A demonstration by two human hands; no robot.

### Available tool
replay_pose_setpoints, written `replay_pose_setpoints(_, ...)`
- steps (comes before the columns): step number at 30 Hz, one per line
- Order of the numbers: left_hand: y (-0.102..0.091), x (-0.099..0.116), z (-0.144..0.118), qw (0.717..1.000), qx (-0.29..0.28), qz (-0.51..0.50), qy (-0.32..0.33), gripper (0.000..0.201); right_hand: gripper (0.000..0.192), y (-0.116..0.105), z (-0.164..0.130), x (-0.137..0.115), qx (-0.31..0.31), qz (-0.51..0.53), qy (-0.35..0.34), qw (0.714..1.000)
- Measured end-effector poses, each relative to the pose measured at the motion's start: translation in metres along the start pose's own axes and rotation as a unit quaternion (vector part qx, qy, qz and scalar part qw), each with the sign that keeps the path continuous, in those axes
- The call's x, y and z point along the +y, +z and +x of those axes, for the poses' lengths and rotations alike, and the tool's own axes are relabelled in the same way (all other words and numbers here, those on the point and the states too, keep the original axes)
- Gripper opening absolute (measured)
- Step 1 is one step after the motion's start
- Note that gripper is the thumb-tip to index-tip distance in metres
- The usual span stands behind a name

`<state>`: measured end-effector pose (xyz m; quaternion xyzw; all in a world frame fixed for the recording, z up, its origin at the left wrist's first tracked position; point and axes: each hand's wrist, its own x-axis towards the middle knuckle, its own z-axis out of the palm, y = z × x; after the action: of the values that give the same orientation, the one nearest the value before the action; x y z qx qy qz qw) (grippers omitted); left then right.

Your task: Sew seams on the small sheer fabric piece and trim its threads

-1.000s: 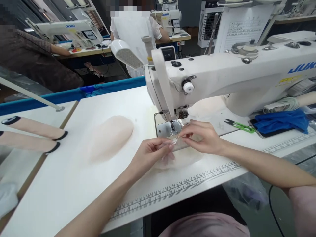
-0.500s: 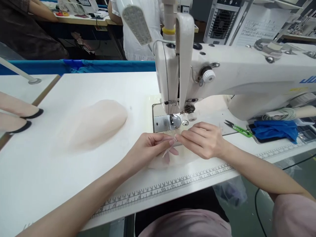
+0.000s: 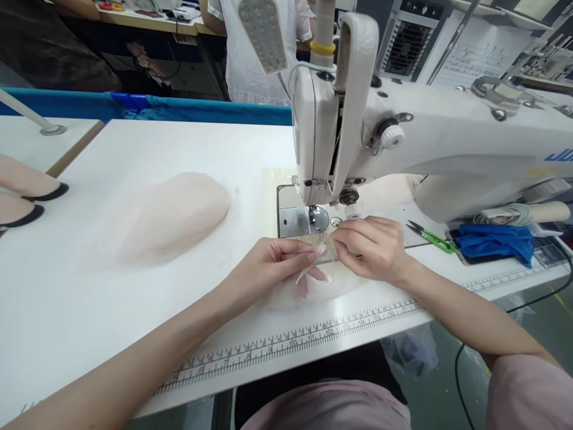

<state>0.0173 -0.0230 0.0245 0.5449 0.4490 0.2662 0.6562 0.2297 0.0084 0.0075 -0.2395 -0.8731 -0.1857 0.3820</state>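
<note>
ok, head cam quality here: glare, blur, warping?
Head view: even light, no hard glare on the white table; printed ruler bows, wide-lens warp; left hand and right hand sharp, sheer fabric between them hard to resolve.

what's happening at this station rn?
A person sits at a white sewing machine. The left hand and right hand pinch a small sheer piece of fabric together, just in front of the presser foot. A pile of pale fabric lies to the left; green snips lie to the right.
</note>
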Motion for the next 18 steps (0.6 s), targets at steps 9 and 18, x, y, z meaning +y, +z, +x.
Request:
replay_pose_setpoints(9, -0.0002, -0.005, 0.001, 1.0, -0.006, -0.015, 0.014, 0.019, 0.007, -0.0003, 0.0008, -0.003, 0.007, -0.03, -0.084, 0.996)
replay_pose_setpoints(18, 0.0021, -0.0008, 0.0001, 1.0, 0.004, -0.006, 0.019, 0.019, 0.008, -0.0042, 0.0049, -0.0039, 0.015, -0.05, -0.077, 0.996)
